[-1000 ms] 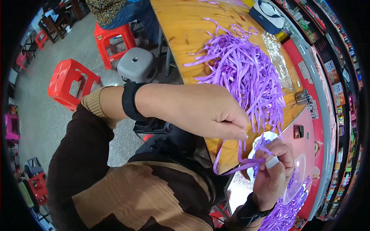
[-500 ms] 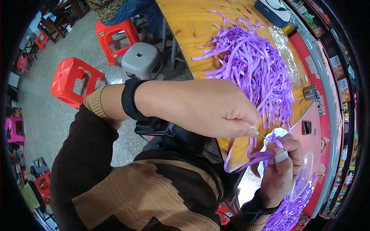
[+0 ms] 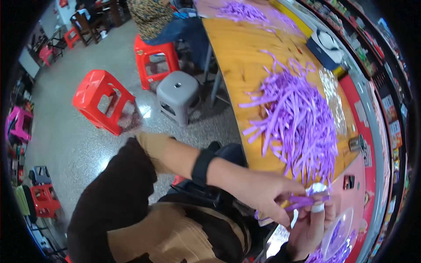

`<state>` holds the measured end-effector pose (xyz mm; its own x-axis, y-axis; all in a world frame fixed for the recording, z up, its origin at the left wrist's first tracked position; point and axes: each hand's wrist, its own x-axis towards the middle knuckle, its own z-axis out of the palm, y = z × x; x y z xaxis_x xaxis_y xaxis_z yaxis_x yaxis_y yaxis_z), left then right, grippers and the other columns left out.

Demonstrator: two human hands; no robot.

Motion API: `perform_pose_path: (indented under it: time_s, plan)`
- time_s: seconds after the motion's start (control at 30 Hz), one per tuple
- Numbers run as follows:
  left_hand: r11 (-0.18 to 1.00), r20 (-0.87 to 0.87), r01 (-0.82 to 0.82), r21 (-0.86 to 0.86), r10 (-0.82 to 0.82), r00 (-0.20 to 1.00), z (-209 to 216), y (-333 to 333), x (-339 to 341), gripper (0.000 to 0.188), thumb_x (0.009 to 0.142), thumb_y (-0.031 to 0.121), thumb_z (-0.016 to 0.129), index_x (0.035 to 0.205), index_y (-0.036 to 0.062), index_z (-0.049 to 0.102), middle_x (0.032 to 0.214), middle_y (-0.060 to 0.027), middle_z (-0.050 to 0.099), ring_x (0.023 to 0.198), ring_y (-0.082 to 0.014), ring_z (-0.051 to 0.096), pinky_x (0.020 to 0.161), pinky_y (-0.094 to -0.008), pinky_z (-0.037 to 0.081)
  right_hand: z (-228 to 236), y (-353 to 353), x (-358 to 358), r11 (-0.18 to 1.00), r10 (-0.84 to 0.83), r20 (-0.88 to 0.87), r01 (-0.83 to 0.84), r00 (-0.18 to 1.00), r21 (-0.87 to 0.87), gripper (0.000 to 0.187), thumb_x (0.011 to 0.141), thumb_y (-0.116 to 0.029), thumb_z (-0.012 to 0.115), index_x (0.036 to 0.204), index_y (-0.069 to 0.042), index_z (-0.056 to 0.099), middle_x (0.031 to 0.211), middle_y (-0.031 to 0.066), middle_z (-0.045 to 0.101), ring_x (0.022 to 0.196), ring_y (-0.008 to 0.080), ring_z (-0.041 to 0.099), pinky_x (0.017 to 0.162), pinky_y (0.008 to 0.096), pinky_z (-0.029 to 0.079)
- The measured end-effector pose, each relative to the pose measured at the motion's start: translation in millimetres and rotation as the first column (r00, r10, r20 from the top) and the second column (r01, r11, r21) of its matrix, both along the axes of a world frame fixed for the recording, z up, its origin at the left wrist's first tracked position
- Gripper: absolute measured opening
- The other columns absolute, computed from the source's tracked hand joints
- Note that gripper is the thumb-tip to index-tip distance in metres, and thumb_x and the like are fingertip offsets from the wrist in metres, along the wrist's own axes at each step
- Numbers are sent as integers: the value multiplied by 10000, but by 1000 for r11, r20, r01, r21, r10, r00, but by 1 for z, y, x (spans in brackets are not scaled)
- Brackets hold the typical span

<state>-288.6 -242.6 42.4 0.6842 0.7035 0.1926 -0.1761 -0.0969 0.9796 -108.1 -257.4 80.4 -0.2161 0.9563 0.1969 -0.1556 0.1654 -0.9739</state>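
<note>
My left hand (image 3: 274,195) reaches over from the left, thumb and forefinger apart, beside a flat purple ribbon (image 3: 302,202). Its other fingertips are partly hidden, and no tool shows in it. My right hand (image 3: 310,225) pinches the ribbon, palm up, with a white wrap (image 3: 317,207) round one finger. A loose heap of purple ribbon strips (image 3: 298,118) lies on the wooden table (image 3: 232,57) beyond both hands. Near my right hand, more purple strips (image 3: 340,247) lie partly under a clear plastic piece (image 3: 340,230).
A metal cup (image 3: 356,143) and a small dark red-and-black object (image 3: 348,182) sit to the right. Clear plastic wrap (image 3: 333,96) and a blue-and-white box (image 3: 324,48) lie farther back. Red (image 3: 103,101) and grey stools (image 3: 177,94) stand left, near a seated person (image 3: 153,19).
My left hand has dropped and opened beside the ribbon; the thin metal tip at its fingers no longer shows. My right hand still pinches ribbon. The view has shifted, showing more of the far table.
</note>
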Motion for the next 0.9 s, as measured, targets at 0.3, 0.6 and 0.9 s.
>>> perform_pose_path:
  time_s: [0.3, 0.6, 0.9]
  plan:
    - [998, 1, 44, -33, -44, 999, -17, 13, -1, 236, 899, 254, 578, 914, 21, 547, 671, 8, 521, 595, -60, 482, 521, -249, 391, 3, -1, 8, 969, 28, 39, -17, 999, -245, 133, 898, -72, 543, 996, -4, 602, 872, 125, 627, 710, 170, 588, 606, 229, 479]
    - [1000, -97, 1, 1, -1, 995, 10, 25, -50, 253, 904, 268, 551, 870, 19, 587, 690, 13, 568, 644, -62, 509, 573, -246, 416, 4, 0, 2, 908, 67, 152, 3, 986, -420, 335, 844, -56, 595, 1171, 1, 550, 847, 14, 594, 631, 59, 474, 574, 171, 382]
    - [540, -358, -623, 565, 841, 405, 97, 140, -185, 238, 854, 311, 605, 908, 80, 626, 741, 35, 544, 608, -46, 434, 491, -220, 339, -1, -11, 16, 913, 152, 262, -33, 953, -407, 429, 855, -77, 564, 1257, 35, 467, 1034, 82, 586, 849, 132, 531, 771, 250, 423]
